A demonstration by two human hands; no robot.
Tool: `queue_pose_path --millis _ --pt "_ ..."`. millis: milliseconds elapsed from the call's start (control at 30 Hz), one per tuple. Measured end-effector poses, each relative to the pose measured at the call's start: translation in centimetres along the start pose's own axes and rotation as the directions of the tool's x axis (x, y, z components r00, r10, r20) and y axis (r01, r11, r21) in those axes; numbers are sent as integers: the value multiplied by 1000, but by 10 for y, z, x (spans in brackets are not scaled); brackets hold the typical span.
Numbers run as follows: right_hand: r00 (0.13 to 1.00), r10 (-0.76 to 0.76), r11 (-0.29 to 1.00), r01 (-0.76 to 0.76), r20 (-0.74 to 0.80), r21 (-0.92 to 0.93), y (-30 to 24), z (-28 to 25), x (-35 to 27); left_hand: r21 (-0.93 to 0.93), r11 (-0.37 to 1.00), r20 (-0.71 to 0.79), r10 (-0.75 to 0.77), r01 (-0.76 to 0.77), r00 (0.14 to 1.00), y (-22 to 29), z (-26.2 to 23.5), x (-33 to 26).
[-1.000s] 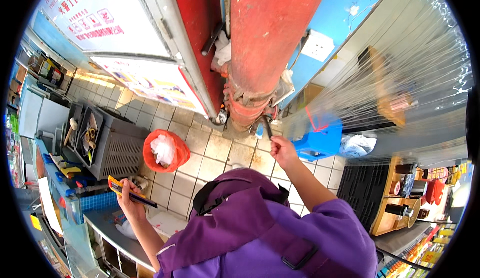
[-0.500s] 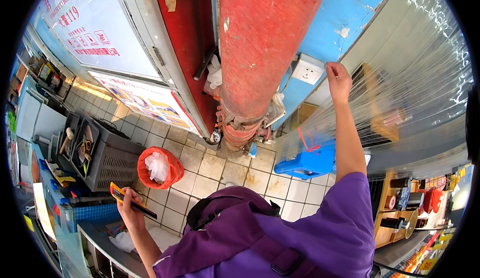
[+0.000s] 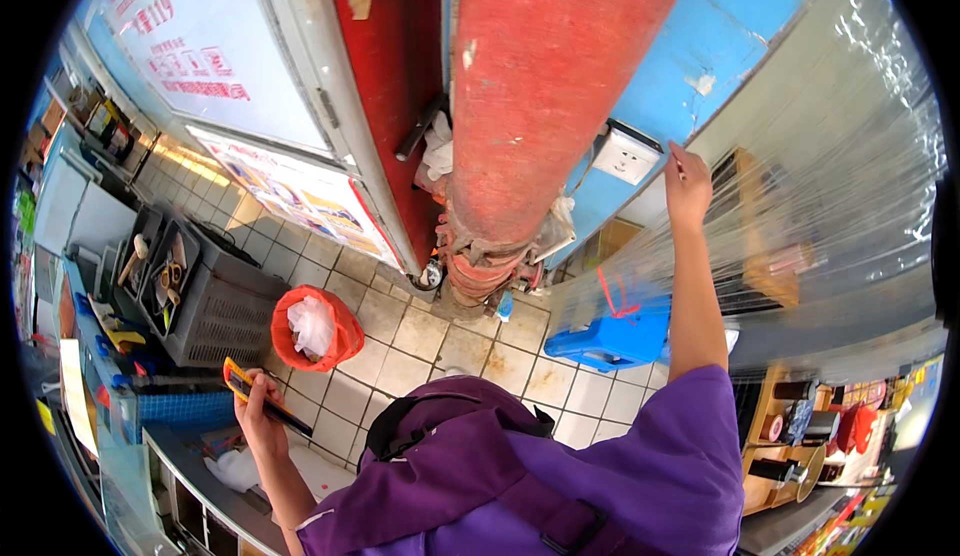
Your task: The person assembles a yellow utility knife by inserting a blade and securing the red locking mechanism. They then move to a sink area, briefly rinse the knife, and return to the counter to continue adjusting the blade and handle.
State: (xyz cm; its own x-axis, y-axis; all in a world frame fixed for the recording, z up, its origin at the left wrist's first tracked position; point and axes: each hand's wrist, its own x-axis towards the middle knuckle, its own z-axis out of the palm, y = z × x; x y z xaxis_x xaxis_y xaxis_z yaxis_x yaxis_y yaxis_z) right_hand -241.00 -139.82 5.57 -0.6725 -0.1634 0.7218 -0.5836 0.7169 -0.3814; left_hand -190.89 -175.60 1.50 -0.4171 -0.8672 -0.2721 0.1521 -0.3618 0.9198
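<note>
Dark strip (image 3: 638,136), upper right of the frame, runs along the white socket (image 3: 627,159), apparently pinched by the right hand (image 3: 689,188); a light, level pinch should steady it, the left hand (image 3: 262,418), lower left, gripping an orange-and-black tool (image 3: 237,380) well apart.

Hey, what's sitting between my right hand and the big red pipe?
In the head view, a white wall socket and some blue wall are between your right hand and the red pipe.
</note>
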Motion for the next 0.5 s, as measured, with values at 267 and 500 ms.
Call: queue_pose_path --millis 267,500 --pt "807 -12 734 -394 590 553 -127 38 -142 -99 995 41 37 -33 998 14 -18 -16" --pt "317 -848 349 -271 426 897 -410 63 -232 401 913 78 49 -76 996 1 -122 -66"
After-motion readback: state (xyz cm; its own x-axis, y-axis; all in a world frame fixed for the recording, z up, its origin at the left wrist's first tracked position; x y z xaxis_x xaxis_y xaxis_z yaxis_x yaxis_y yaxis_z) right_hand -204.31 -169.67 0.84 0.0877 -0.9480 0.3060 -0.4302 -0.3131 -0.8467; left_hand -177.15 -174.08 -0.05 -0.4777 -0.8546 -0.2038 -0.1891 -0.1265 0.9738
